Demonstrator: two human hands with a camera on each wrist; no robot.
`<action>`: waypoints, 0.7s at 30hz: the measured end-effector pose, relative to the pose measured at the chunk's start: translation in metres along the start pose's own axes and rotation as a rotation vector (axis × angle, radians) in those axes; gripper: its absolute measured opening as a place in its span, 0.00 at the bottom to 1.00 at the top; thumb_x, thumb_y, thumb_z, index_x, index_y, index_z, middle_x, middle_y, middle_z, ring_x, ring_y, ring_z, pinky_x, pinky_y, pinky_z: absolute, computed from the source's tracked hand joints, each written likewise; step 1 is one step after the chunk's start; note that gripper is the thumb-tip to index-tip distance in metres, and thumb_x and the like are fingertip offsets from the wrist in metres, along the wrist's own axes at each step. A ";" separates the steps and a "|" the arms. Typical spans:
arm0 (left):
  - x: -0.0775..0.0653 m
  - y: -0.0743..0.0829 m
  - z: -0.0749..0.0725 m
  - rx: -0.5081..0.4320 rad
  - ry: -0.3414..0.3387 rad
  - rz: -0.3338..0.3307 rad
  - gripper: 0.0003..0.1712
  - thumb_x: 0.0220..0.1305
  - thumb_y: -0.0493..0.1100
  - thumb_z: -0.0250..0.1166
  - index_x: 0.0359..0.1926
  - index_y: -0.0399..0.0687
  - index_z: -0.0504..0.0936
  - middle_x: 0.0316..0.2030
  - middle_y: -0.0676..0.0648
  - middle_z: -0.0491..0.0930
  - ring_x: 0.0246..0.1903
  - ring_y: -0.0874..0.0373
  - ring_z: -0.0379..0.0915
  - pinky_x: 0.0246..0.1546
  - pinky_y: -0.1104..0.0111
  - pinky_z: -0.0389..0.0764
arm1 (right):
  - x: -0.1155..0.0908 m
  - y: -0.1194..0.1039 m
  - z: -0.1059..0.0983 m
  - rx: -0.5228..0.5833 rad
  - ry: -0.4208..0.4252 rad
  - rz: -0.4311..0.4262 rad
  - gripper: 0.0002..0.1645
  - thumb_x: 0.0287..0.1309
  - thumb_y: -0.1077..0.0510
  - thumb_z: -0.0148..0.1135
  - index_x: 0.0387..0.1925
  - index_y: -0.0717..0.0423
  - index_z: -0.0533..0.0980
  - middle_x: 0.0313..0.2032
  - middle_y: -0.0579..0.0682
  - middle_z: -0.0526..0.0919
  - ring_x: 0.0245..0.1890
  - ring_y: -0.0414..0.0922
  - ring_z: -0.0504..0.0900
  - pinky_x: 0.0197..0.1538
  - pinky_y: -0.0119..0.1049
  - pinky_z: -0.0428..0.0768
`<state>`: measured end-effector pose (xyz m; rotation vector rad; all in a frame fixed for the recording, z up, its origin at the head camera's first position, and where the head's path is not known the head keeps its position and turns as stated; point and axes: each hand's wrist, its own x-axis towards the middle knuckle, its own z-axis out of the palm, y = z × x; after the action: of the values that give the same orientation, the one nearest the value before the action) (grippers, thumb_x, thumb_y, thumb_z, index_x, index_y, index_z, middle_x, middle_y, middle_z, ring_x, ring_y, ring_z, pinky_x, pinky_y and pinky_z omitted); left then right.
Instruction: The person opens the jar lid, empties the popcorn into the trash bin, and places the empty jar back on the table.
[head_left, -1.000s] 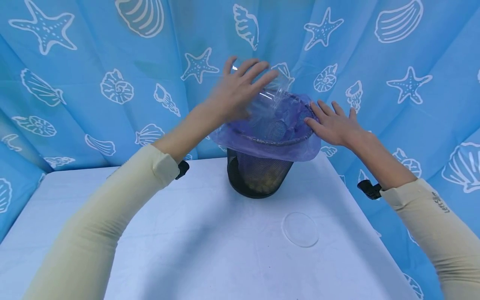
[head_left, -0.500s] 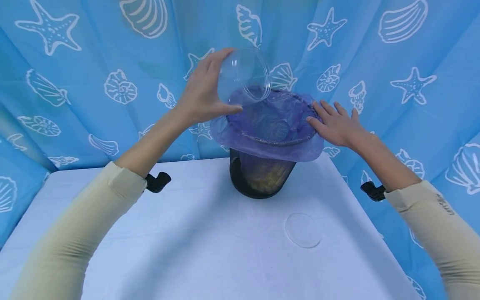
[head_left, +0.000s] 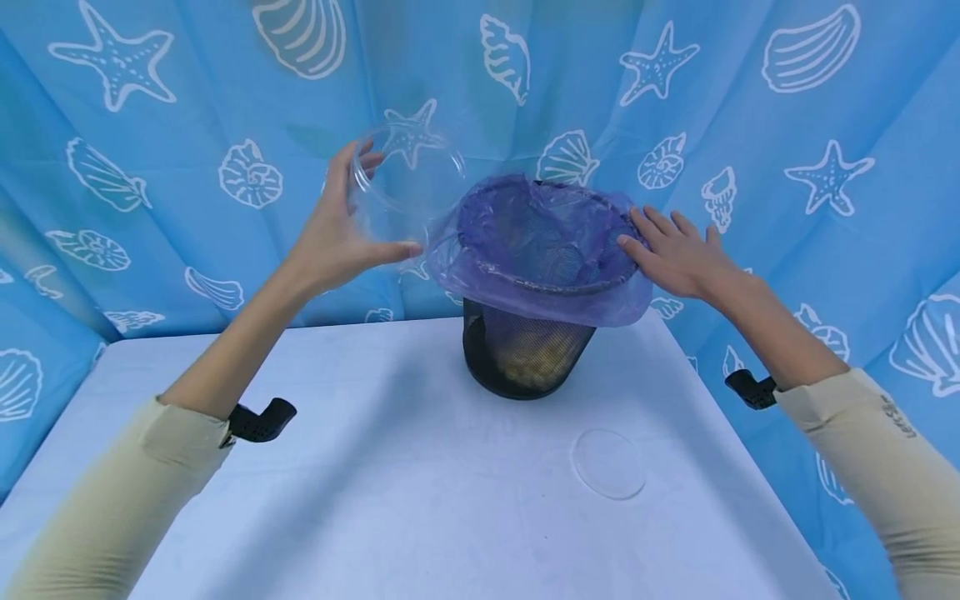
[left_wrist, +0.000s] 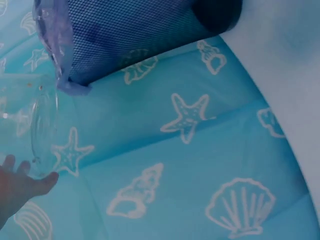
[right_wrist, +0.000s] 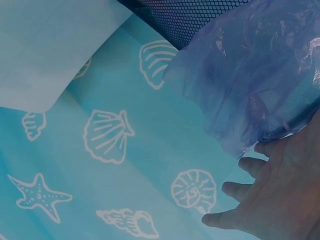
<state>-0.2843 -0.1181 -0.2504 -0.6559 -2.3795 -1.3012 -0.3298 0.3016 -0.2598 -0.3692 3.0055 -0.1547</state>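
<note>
My left hand [head_left: 326, 229] grips a clear plastic jar [head_left: 412, 187], thumb at the near side and fingers behind its wall. Held up in the air, the jar is see-through, with its round mouth showing. Just to its right stands a black mesh wastebasket [head_left: 498, 367], lined with a purple plastic bag [head_left: 540, 308] folded over the rim. Pale yellowish bits [head_left: 536, 362] show through the mesh near the bottom. My right hand [head_left: 678, 258] rests at the right side of the lined rim with fingers spread and straight. The right wrist view has those fingers beside the bag [right_wrist: 240, 85].
A clear round lid [head_left: 609, 464] lies on the white-covered table [head_left: 420, 517], in front of the wastebasket. Behind the table hangs a blue curtain [head_left: 450, 50] with white shells and starfish. The wastebasket stands near the table's back edge.
My left hand has moved the jar left and away from over the wastebasket, and its mouth has turned from facing the bag to facing more upward. My right hand has stayed at the rim.
</note>
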 end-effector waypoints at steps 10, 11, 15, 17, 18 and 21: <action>-0.061 -0.025 -0.016 -0.049 -0.015 -0.128 0.64 0.49 0.42 0.79 0.77 0.52 0.44 0.74 0.46 0.56 0.73 0.48 0.51 0.64 0.36 0.59 | -0.001 -0.002 0.004 0.022 0.021 -0.002 0.46 0.73 0.30 0.21 0.79 0.52 0.32 0.77 0.63 0.33 0.73 0.69 0.32 0.64 0.74 0.28; -0.068 -0.029 -0.016 -0.046 -0.020 -0.139 0.64 0.49 0.42 0.79 0.77 0.52 0.45 0.74 0.46 0.57 0.72 0.46 0.51 0.62 0.34 0.60 | 0.000 -0.002 0.004 0.023 0.021 -0.002 0.46 0.73 0.30 0.21 0.79 0.52 0.33 0.77 0.63 0.34 0.73 0.69 0.33 0.64 0.74 0.28; -0.100 -0.043 -0.016 -0.047 -0.040 -0.171 0.63 0.49 0.40 0.78 0.77 0.50 0.45 0.73 0.42 0.58 0.71 0.41 0.51 0.59 0.30 0.59 | 0.000 -0.003 0.005 0.029 0.020 -0.003 0.46 0.73 0.30 0.21 0.79 0.51 0.33 0.77 0.63 0.34 0.73 0.69 0.33 0.64 0.74 0.28; -0.116 -0.049 -0.014 -0.036 -0.057 -0.195 0.63 0.49 0.40 0.79 0.76 0.49 0.45 0.73 0.41 0.57 0.70 0.38 0.51 0.57 0.28 0.60 | 0.001 -0.002 0.005 0.031 0.023 -0.003 0.46 0.73 0.30 0.21 0.79 0.51 0.33 0.77 0.63 0.34 0.74 0.69 0.32 0.64 0.75 0.28; -0.125 -0.052 -0.012 -0.028 -0.066 -0.212 0.63 0.49 0.40 0.79 0.76 0.49 0.44 0.72 0.40 0.57 0.69 0.37 0.52 0.57 0.28 0.60 | 0.001 -0.002 0.005 0.034 0.023 -0.002 0.46 0.73 0.30 0.21 0.79 0.51 0.33 0.77 0.63 0.34 0.74 0.69 0.32 0.64 0.75 0.28; -0.148 -0.060 -0.007 -0.011 -0.093 -0.261 0.65 0.49 0.42 0.79 0.77 0.49 0.43 0.71 0.39 0.56 0.67 0.36 0.52 0.55 0.29 0.62 | 0.001 -0.001 0.004 0.040 0.027 -0.002 0.46 0.73 0.30 0.20 0.79 0.51 0.33 0.77 0.63 0.34 0.74 0.69 0.32 0.63 0.75 0.28</action>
<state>-0.1932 -0.1863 -0.3633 -0.4276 -2.6049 -1.4160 -0.3298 0.3001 -0.2641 -0.3695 3.0235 -0.2221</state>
